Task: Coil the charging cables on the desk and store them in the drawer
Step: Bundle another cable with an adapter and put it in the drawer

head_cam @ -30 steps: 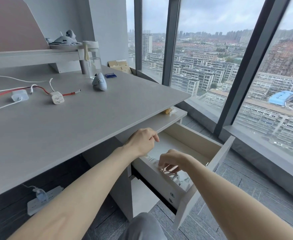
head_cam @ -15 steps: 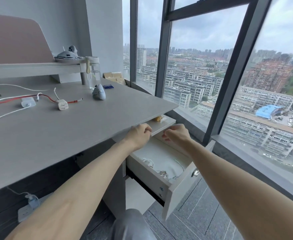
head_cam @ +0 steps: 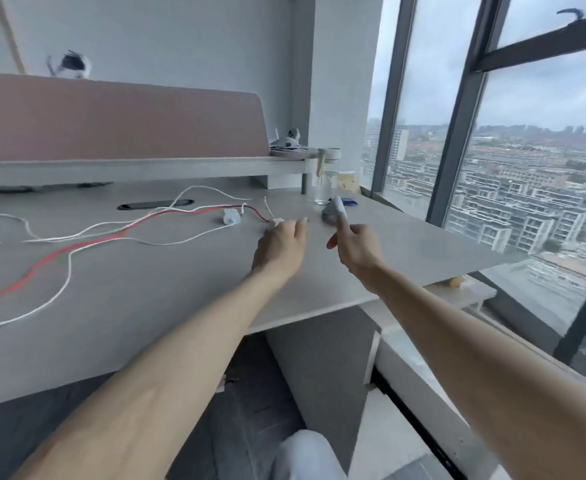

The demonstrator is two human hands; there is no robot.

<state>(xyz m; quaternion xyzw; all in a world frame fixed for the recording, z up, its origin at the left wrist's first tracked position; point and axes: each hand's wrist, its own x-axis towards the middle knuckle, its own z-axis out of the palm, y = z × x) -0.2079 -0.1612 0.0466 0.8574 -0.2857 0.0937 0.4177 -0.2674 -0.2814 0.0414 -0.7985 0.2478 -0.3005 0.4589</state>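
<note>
Charger sits mostly hidden behind left hand.

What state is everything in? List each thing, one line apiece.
Red cable: uncoiled, sprawled across the desk.
White cables: uncoiled, loose on the desk.
White charger: lying on the desk, untouched.
Small plug: at the left hand's fingertips, grip unclear.
Left hand: over the small plug.
Right hand: in the air, holding nothing.
Bottle: upright.
</note>
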